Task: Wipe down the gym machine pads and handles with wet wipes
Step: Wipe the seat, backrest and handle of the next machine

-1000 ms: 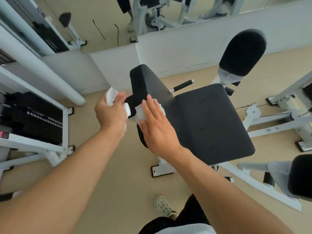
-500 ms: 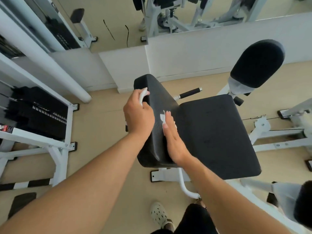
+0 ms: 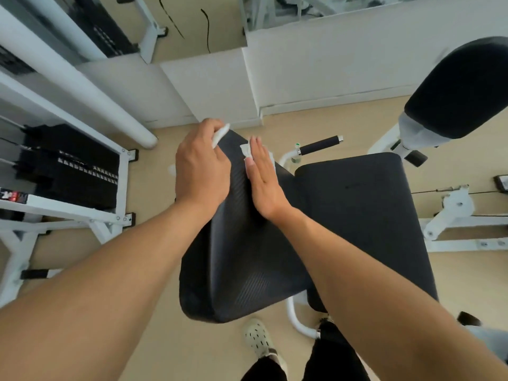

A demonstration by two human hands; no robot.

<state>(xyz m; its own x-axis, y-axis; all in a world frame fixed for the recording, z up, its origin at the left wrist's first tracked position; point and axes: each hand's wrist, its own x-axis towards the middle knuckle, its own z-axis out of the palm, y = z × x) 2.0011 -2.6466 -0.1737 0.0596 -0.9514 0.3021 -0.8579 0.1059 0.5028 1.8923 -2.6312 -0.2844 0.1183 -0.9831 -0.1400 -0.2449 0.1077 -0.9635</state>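
The black back pad [image 3: 242, 243] fills the middle of the view, its far top edge at about 12 o'clock from the wrists and its rounded near end hanging over bare floor [image 3: 154, 350] at 6 o'clock. The seat pad [image 3: 365, 215] adjoins it at 3 o'clock.

The right hand [image 3: 264, 177] lies flat with straight fingers on the upper part of the back pad, pressing a white wet wipe [image 3: 246, 151] whose crumpled corner shows past the fingertips, close to the pad's top edge. The left hand [image 3: 202, 171] sits at the pad's top left corner, at 9 o'clock of the right hand, fingers curled round a second wipe [image 3: 220, 135] that pokes out white at 1 o'clock of the knuckles.

Open floor runs along the pad's left edge between it and the weight stack frame [image 3: 68, 171] at 9 o'clock. Beyond the top edge the low white wall [image 3: 330, 64] stands near. A black handle [image 3: 320, 145] sticks out at 2 o'clock of the right hand, and a round roller pad [image 3: 461, 89] stands farther off the same way.

Compared with half a second ago, the right hand has slid up the pad toward its top edge (the wipe travelling under it), and the left hand has shifted slightly leftward along the corner. The pad now looms larger in view, so the head has leaned in.
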